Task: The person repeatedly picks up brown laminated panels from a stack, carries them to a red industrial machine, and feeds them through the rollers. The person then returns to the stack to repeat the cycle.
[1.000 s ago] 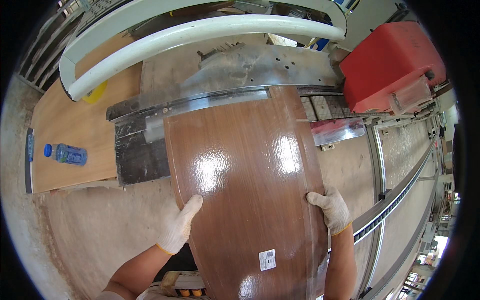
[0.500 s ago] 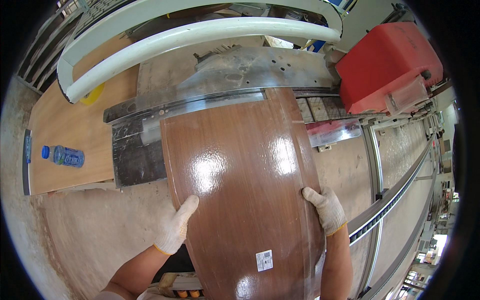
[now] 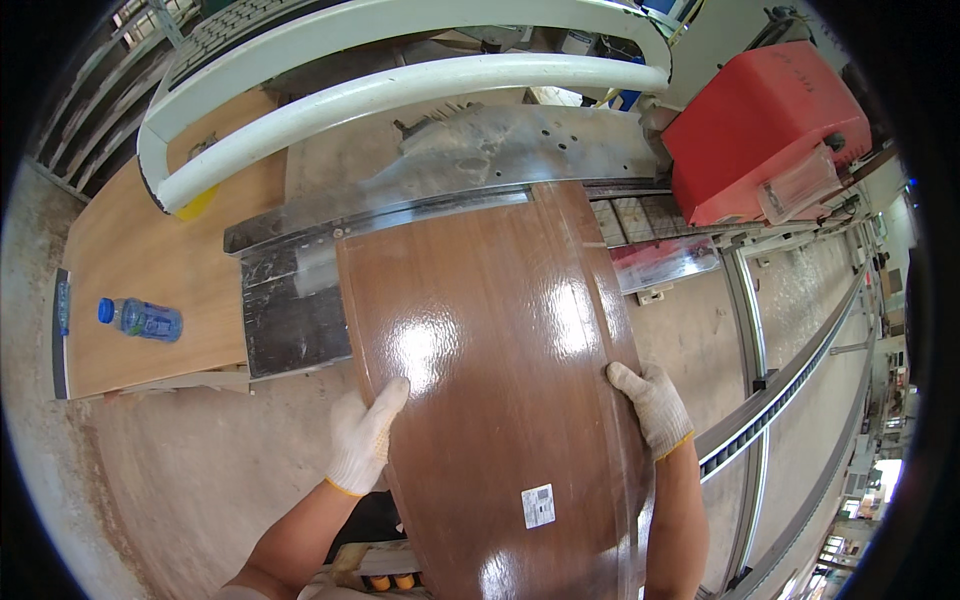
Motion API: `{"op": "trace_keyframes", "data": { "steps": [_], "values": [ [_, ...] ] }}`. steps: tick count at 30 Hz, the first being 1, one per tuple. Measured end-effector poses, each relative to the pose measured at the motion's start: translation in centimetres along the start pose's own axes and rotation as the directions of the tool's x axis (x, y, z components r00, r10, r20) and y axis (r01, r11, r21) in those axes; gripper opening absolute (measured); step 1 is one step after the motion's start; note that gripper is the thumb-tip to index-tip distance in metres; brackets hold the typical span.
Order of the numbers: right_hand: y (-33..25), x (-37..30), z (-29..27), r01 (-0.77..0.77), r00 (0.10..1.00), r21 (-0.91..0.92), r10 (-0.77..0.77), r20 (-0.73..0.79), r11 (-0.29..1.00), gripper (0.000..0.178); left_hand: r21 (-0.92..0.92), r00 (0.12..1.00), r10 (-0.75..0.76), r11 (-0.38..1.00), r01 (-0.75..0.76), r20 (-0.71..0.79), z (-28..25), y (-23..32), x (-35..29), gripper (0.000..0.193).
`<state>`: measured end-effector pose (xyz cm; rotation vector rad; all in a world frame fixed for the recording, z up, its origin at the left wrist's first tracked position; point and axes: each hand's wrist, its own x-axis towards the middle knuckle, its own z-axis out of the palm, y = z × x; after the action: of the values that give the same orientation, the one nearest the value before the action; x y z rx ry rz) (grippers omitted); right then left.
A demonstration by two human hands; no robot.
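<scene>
A long brown wood-grain panel (image 3: 480, 400) stretches from my body to the metal machine bed (image 3: 300, 310), its far end under or against the metal guard plate. A white label (image 3: 538, 506) is stuck on its near part. My left hand (image 3: 368, 432), in a white knit glove, grips the left edge with the thumb on top. On the right edge, my gloved right hand (image 3: 652, 408) holds the panel the same way. The fingers of both hands are hidden below the panel.
A white tubular bar (image 3: 400, 98) arches over the far side. The red machine housing (image 3: 770, 135) stands at far right, beside a metal rail conveyor (image 3: 790, 405). On the wooden board (image 3: 150, 240) at left lies a plastic bottle (image 3: 142, 320) with a blue cap.
In the picture, the panel's left edge, my left hand and the bottle sit slightly farther right. The right hand stays nearly in place, and both hands keep their hold.
</scene>
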<state>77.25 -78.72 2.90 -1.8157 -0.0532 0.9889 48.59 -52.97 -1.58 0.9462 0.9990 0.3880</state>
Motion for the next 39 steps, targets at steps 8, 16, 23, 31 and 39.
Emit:
{"op": "trace_keyframes", "data": {
  "steps": [8,16,23,31,39],
  "values": [
    [0.1,-0.3,-0.5,-0.034,0.998,-0.108,0.028,-0.053,0.994,0.054,0.035,0.999,0.054,0.998,-0.054,0.001,0.8,2.1,0.7,0.037],
    [0.1,-0.6,-0.3,-0.087,0.994,-0.073,0.081,-0.074,0.994,0.056,0.12,0.998,0.057,0.991,-0.058,0.009,0.0,1.3,2.2,0.043],
    [0.3,-0.5,-0.1,0.111,0.993,-0.104,-0.114,-0.021,0.988,0.077,-0.116,0.994,-0.088,0.989,0.095,0.06,0.3,0.3,2.2,0.047],
    [-0.6,-0.2,-1.9,0.058,0.998,-0.138,-0.062,-0.027,0.989,0.092,-0.094,0.983,-0.164,0.981,0.172,0.087,3.1,1.0,1.2,0.059],
    [-0.1,0.8,-4.9,0.062,0.998,-0.039,-0.062,-0.009,0.997,0.098,-0.049,0.989,-0.132,0.989,0.136,0.072,5.8,0.0,1.2,0.053]
  ]
}}
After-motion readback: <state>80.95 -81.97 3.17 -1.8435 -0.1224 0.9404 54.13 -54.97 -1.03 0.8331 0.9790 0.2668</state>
